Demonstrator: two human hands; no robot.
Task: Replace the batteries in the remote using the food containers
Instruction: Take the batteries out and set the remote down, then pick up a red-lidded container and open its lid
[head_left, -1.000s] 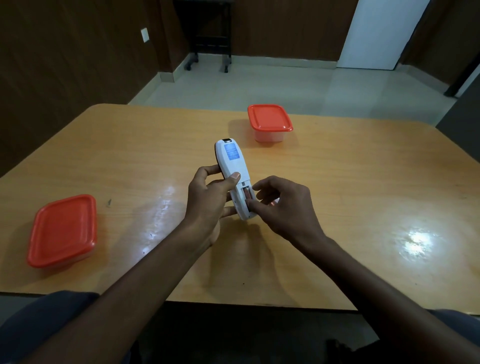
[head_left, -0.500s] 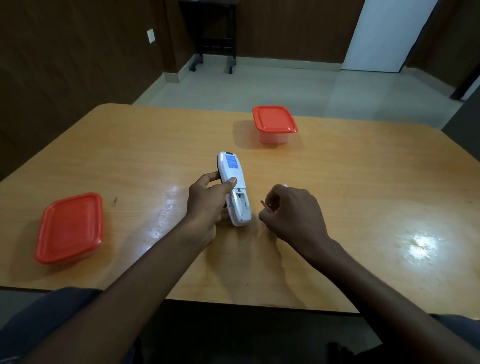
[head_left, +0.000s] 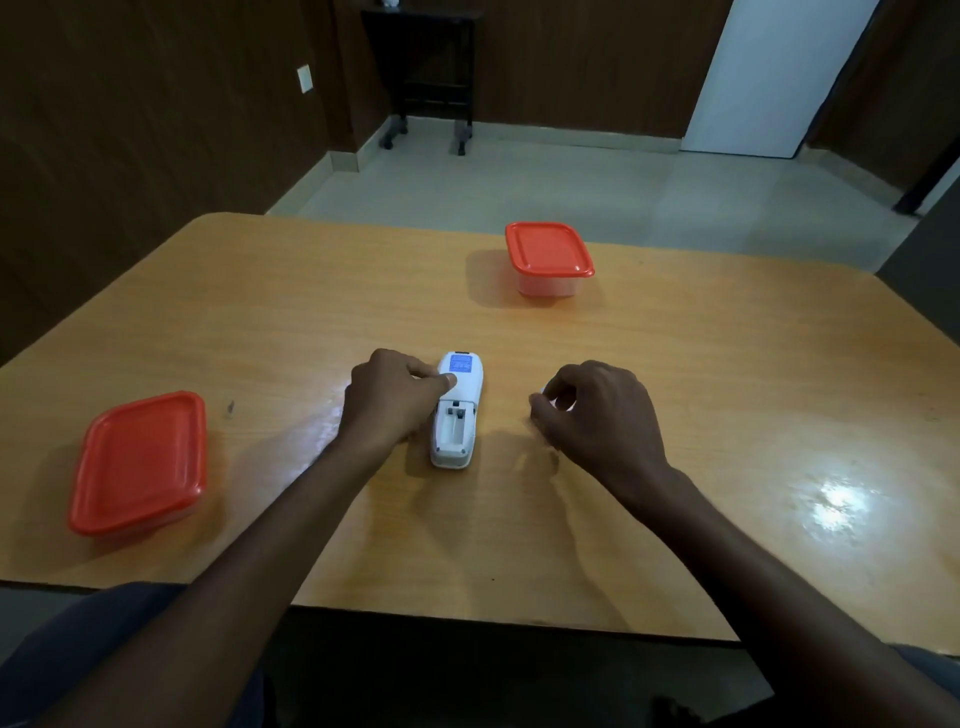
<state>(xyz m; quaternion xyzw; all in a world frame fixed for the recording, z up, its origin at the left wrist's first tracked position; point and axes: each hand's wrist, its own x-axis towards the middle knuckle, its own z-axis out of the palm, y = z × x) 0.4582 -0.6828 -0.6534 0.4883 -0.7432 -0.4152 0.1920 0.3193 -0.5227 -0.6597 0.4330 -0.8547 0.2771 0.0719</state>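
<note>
Mid counter, the white remote lies face down w/ its battery bay open and, as far as I can see, empty; no cover on it. Left hand rests beside it, thumb pressed on the blue label on the back, fingers curled along the left edge, so it pins the remote flat. Right hand sits just right of the remote, apart from it, fingers curled around sth small and white; only a sliver peeks out, prob. batteries or the cover, can't tell which.

Two food boxes w/ orange lids, both shut: one near the left edge, one toward the far side. Contents not visible.

Handling, my guess: remote is light, stiff plastic, smooth shell, and will skate on this glossy counter, so hold it by the long sides or keep the thumb down on the back. Bay contacts are thin metal, go easy. Batteries small, round, roll-prone; pinch at mid-body. Boxes light and a bit flexy; steady the base w/ one hand and peel the lid from a corner.
</note>
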